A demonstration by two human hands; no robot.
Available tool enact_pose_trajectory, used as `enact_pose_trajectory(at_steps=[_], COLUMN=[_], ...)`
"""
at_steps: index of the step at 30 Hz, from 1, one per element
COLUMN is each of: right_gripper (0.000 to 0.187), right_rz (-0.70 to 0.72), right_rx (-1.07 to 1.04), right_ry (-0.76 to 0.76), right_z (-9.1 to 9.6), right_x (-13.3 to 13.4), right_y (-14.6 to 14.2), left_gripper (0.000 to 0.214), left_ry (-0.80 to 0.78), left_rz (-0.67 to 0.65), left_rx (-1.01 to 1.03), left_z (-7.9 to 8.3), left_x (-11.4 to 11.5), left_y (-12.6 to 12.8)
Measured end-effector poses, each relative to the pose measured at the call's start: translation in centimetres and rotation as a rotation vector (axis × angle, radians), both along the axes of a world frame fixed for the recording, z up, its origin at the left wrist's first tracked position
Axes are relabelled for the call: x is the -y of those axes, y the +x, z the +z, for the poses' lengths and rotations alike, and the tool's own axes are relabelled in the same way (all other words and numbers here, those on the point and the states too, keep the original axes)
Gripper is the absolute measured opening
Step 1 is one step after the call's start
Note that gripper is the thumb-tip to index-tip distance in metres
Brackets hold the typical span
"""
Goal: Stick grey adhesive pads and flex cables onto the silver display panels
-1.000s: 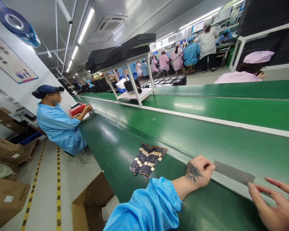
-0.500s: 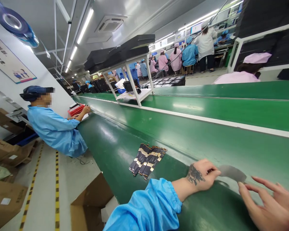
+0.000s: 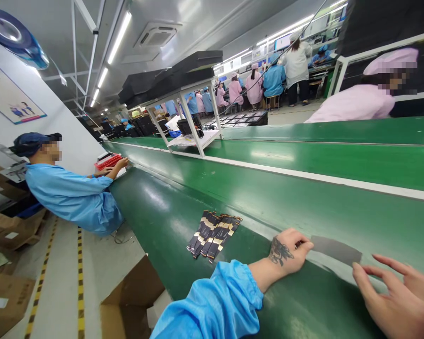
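My left hand (image 3: 292, 250), with a dark tattoo on its back, pinches the left end of a thin grey strip (image 3: 335, 249) above the green work surface. A whitish, see-through edge shows along the strip's lower side. At the strip's right end, my right hand (image 3: 401, 296) has its thumb and a finger close together on the see-through part. The other fingers of that hand stretch out loosely. To the left of my left hand, several flat black strips with gold bands (image 3: 215, 235) lie side by side on the surface.
An opened cardboard box (image 3: 127, 296) stands below the bench edge. A co-worker in blue (image 3: 74, 188) handles red items (image 3: 108, 161) farther along. A white-legged rack (image 3: 201, 141) stands across the green bench. Someone in pink (image 3: 353, 101) sits opposite.
The grey strip looks longer and flatter between my hands, which are slightly farther apart. The view has shifted a little. The person in pink opposite has turned their head.
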State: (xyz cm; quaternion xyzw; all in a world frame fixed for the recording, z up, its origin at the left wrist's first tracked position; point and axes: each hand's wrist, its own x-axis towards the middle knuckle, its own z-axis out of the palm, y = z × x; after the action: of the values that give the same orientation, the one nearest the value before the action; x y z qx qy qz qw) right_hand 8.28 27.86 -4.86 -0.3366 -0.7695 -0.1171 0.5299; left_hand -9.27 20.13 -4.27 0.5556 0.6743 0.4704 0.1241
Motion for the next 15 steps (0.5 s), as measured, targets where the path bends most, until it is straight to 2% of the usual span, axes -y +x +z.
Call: enact_pose_trajectory(at_steps=[3,6,9,15], right_gripper=[0.032,0.032,0.030,0.027], right_rz=[0.100,0.059,0.069,0.090], right_rx=[0.076,0.073,0.068,-0.046], right_ry=[0.178,0.156,0.096,-0.148], right_z=[0.6,1.2,1.4,0.9], right_x=[0.5,1.2,1.7,2.3], right_y=[-0.2,-0.4,-0.5,-0.4], left_gripper=[0.010,0.012,0.012,0.017], left_ry=[0.014,0.013,0.015,0.025], left_rz=[-0.036,0.011,-0.014,-0.040], left_rx=[-0.008,0.012,0.035,0.097], left_z=[0.2,0.5,0.7,0.8], left_x=[0.1,0.2,0.4,0.5], left_y=[0.0,0.0,-0.1,-0.1])
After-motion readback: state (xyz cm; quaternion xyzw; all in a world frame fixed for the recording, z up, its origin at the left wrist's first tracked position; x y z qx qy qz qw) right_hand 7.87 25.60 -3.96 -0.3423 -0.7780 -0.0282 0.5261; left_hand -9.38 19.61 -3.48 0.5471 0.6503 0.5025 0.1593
